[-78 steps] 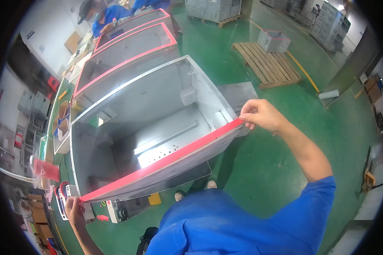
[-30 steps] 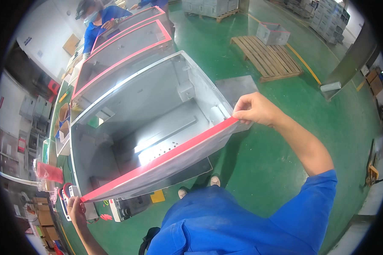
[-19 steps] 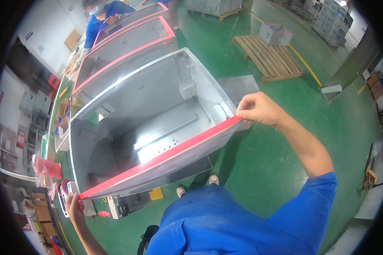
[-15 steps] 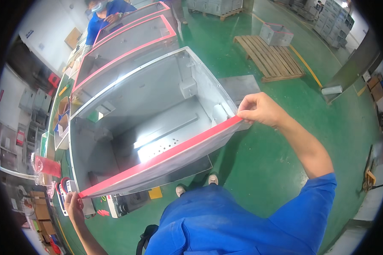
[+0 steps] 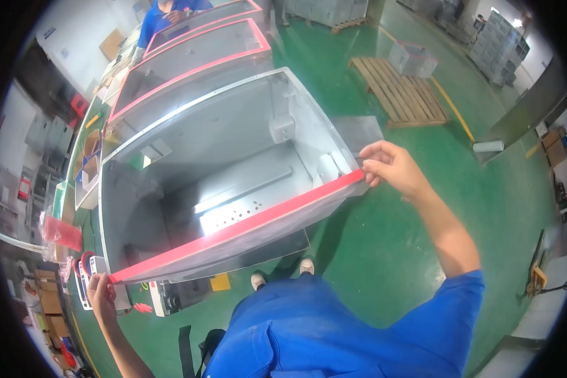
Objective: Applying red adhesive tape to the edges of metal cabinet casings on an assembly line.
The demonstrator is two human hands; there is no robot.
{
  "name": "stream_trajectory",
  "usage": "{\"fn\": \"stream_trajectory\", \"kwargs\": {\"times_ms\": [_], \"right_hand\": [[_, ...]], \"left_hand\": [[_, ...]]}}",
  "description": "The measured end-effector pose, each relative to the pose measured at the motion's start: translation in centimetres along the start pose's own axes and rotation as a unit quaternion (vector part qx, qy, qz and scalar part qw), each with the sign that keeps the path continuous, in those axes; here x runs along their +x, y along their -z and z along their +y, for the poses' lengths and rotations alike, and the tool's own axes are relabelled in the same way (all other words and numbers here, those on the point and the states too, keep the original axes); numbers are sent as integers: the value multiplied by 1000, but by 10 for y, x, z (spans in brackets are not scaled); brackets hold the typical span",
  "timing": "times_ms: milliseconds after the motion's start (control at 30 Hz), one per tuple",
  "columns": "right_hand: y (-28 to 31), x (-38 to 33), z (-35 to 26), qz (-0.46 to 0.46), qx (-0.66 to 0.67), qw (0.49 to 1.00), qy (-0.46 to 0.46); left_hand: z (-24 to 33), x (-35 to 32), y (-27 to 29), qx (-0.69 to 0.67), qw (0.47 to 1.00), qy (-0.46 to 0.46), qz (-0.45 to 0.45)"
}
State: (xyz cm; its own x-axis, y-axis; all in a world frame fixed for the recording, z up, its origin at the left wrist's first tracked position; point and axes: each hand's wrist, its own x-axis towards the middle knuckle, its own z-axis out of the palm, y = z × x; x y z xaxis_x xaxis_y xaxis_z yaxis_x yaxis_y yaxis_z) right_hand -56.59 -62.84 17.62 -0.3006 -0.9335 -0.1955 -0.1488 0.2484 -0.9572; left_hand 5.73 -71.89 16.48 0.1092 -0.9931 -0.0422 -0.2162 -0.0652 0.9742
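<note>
A large grey metal cabinet box [image 5: 233, 101] stands in front of me, its open side facing up. A strip of red tape [image 5: 246, 228] runs along its near rim from the left corner to the right corner. My left hand [image 5: 101, 293] pinches the strip's left end at the near left corner. At the near right corner my right hand [image 5: 394, 170] has its thumb and forefinger closed on the other end. Round holes and a bright reflection show on the box's inner floor.
Behind stand more boxes with red-edged rims [image 5: 195, 50], and a person in a blue sleeve [image 5: 151, 25] beside them. A wooden pallet [image 5: 400, 94] carries a grey box [image 5: 412, 58] at the right. Left are tape rolls [image 5: 85, 268] and a red bag [image 5: 63, 233].
My right hand has shifted its fingers at the right corner, with the lower fingers now more spread. The left hand keeps its pinch at the left corner. The whole view has shifted slightly.
</note>
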Motion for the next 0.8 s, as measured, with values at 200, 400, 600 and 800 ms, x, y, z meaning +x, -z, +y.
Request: {"fn": "stream_trajectory", "kwargs": {"times_ms": [200, 400, 600, 800], "right_hand": [[-7, -5, 20, 10, 82, 997, 3], [-13, -5, 22, 22, 89, 996, -7], [-11, 3, 23, 25, 117, 991, -52], [-8, 1, 27, 9, 134, 990, -31]], "left_hand": [[-2, 2, 1, 5, 1000, 9, 14], [0, 1, -2, 2, 1000, 5, 4], [-2, 4, 0, 23, 1000, 12, 5], [-1, 5, 0, 30, 999, 11, 6]]}}
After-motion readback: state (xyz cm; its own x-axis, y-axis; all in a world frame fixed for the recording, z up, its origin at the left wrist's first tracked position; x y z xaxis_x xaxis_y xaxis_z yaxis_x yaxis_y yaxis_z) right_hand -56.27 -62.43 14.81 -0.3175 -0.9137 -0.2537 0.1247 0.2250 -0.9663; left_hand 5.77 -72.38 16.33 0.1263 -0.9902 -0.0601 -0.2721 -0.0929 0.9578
